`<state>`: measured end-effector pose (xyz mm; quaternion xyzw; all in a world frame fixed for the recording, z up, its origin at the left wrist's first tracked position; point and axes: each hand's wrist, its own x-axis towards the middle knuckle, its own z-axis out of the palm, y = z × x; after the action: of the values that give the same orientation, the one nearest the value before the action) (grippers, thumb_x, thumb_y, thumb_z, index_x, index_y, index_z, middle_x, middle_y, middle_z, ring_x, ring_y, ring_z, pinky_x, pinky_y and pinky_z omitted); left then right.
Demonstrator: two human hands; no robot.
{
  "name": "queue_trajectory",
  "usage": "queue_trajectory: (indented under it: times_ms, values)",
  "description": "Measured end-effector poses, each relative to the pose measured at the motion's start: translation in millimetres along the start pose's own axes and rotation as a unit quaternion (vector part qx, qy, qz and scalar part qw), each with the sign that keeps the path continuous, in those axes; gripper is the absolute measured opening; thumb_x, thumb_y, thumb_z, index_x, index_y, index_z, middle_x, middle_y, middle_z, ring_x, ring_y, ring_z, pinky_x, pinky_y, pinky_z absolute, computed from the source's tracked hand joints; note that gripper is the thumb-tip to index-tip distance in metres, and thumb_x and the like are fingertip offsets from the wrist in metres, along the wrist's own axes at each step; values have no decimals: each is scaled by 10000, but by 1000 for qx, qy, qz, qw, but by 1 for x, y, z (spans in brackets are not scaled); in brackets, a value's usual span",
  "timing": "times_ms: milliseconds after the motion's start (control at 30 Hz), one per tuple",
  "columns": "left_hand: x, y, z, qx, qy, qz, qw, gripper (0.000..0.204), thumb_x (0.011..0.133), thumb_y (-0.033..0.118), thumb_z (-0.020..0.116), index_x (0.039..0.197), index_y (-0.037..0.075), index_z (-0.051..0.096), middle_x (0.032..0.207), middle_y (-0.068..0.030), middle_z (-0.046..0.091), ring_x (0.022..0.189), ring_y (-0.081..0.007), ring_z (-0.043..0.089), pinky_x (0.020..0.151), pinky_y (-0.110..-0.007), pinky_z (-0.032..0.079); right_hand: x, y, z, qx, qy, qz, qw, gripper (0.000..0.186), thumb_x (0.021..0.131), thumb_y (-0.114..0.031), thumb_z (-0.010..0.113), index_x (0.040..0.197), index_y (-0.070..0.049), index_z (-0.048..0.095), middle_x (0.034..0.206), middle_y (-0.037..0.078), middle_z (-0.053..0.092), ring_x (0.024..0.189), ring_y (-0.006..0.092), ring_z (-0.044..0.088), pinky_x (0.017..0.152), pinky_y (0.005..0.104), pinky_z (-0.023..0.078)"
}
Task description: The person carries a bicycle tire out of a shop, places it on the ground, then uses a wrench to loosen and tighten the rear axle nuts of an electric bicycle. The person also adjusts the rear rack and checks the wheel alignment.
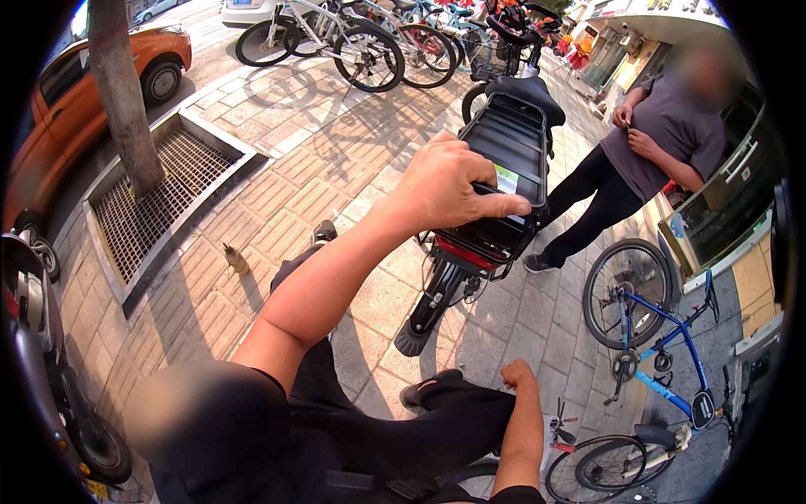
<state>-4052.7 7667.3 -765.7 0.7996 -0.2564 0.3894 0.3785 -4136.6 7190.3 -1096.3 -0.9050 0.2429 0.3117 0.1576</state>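
While I stand on the paved sidewalk (277, 176), my left hand (445, 186) grips the rear edge of the black rack (504, 151) on the scooter (470, 260), fingers wrapped over it. My right hand (518, 375) hangs in a fist, holding nothing, near the blue bicycle (663, 353).

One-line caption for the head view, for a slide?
Left hand grips an electric bike's rear rack on a paved sidewalk.

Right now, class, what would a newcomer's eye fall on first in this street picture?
First, the left hand, at the centre, gripping the black plastic rear rack of a parked electric bike. Next, the blue-framed bicycle lying on its side at lower right, near the right hand, which is closed in a fist. At upper left, an orange car stands behind a tree trunk.
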Motion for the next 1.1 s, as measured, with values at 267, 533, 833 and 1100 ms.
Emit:
queue_trajectory:
  times_ms: [267, 533, 833, 1100]
  values:
    - [1, 1, -1, -2, 1, 18, 1000, 676, 737, 705, 803, 710, 31, 766, 634, -119, 675, 703, -309, 667, 850, -384, 501, -1, 0, -2, -1, 8, 12, 1000, 224, 898, -194, 654, 804, 2, 709, 695, 111, 710, 564, 203, 678, 495, 363, 488]
    - [0, 2, -2, -4, -13, 8, 1000, 649, 748, 676, 813, 677, 34, 746, 619, -109, 661, 697, -301, 650, 847, -374, 493, -11, -9, -3, -15, 24, 3, 1000, 229, 844, -115, 576, 738, 30, 718, 678, 160, 709, 559, 232, 680, 493, 385, 483]
    - [0, -2, 6, -11, 10, 21, 1000, 547, 699, 561, 901, 656, 44, 728, 602, -96, 624, 661, -296, 607, 768, -388, 477, 14, 9, 6, -27, 37, 19, 999, 197, 757, -136, 628, 755, 23, 745, 762, 209, 745, 729, 342, 754, 725, 429, 577]
    - [2, 3, 7, -14, 25, 26, 999, 519, 709, 521, 911, 626, 50, 710, 596, -87, 631, 632, -286, 608, 741, -382, 465, -23, -9, -8, -29, 41, 26, 998, 187, 800, -114, 592, 705, 12, 692, 706, 164, 714, 622, 259, 712, 606, 431, 542]
